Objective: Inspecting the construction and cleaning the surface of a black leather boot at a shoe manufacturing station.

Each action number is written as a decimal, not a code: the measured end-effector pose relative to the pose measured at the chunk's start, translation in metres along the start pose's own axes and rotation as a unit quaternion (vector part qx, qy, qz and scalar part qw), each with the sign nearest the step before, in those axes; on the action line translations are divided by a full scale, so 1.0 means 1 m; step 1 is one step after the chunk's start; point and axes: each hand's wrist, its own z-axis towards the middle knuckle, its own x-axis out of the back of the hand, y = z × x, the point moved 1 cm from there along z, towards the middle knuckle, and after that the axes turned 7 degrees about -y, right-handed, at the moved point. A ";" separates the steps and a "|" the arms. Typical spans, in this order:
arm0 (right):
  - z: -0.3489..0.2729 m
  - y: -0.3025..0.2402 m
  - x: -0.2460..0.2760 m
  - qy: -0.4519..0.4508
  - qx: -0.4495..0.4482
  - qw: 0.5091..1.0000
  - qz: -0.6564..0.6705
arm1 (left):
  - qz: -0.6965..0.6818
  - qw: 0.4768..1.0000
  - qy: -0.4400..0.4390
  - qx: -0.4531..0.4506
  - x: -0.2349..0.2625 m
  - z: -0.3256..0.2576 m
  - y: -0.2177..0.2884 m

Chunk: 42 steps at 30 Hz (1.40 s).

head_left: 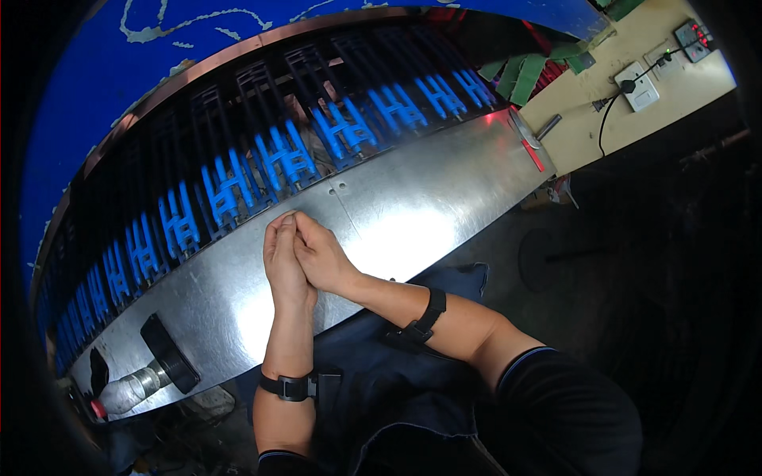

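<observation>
worktop (444,190): metal, smooth, glossy | garment (373,361): cloth, matt | bottle (131,390): clear plastic | wall plate (641,94): plastic

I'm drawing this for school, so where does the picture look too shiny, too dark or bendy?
Head view: white glare on the long silver metal worktop, either side of the bare left hand and bare right hand; head view: deep shadow at lower right; head view: the worktop's back edge curves, likely from the fisheye lens.

Head-worn fisheye view, looking down, near the hands (324,258)
</observation>
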 end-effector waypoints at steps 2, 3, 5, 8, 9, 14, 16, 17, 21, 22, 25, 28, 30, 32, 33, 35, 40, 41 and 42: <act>-0.001 -0.001 0.001 0.007 0.005 1.000 0.003 | -0.004 1.000 -0.008 -0.011 -0.001 0.000 -0.001; -0.002 -0.002 0.003 0.009 0.004 1.000 0.003 | -0.002 1.000 -0.009 -0.008 0.000 0.000 -0.003; -0.001 -0.003 0.008 0.035 0.027 0.999 0.018 | 0.020 0.998 -0.062 -0.005 0.002 0.005 -0.007; -0.001 0.000 0.016 0.012 -0.034 0.999 -0.003 | 0.282 0.950 -0.061 -0.121 0.014 0.019 -0.016; -0.006 -0.003 0.022 -0.026 -0.084 0.995 -0.040 | 0.388 0.908 -0.067 -0.143 0.016 0.019 -0.016; -0.028 0.000 0.058 -0.081 -0.024 0.983 -0.161 | 0.621 0.724 -0.120 -0.277 0.035 0.032 -0.037; -0.048 -0.010 0.083 -0.171 -0.029 0.934 -0.313 | 0.651 0.711 -0.112 -0.240 0.040 0.033 -0.035; -0.063 -0.012 0.101 -0.168 -0.044 0.913 -0.368 | 0.663 0.704 -0.130 -0.219 0.043 0.038 -0.032; -0.142 -0.010 0.195 -0.111 -0.143 0.862 -0.473 | 0.722 0.651 -0.159 -0.170 0.041 0.030 -0.030; -0.163 -0.006 0.214 -0.074 -0.168 0.864 -0.469 | 0.723 0.646 -0.167 -0.179 0.039 0.022 -0.028; -0.212 -0.001 0.256 -0.012 -0.223 0.861 -0.457 | 0.767 0.606 -0.154 -0.139 0.043 0.015 -0.028; -0.240 0.007 0.285 0.037 -0.247 0.869 -0.428 | 0.789 0.576 -0.151 -0.150 0.042 0.007 -0.029; -0.247 0.017 0.302 0.065 -0.245 0.895 -0.367 | 0.793 0.574 -0.145 -0.145 0.038 0.001 -0.031; -0.241 0.028 0.321 0.084 -0.246 0.903 -0.342 | 0.798 0.565 -0.135 -0.164 0.036 -0.001 -0.033; -0.236 0.036 0.334 0.106 -0.234 0.914 -0.316 | 0.802 0.557 -0.132 -0.172 0.025 -0.007 -0.031; -0.216 0.056 0.360 0.147 -0.196 0.927 -0.283 | 0.800 0.555 -0.131 -0.184 0.019 -0.008 -0.035; -0.115 0.049 0.415 0.190 -0.127 0.940 -0.255 | 0.794 0.552 -0.134 -0.217 0.012 -0.013 -0.033; -0.087 0.054 0.436 0.199 -0.104 0.939 -0.262 | 0.799 0.548 -0.135 -0.208 0.007 -0.011 -0.034; -0.054 0.059 0.455 0.203 -0.079 0.939 -0.267 | 0.805 0.543 -0.131 -0.197 0.005 -0.012 -0.032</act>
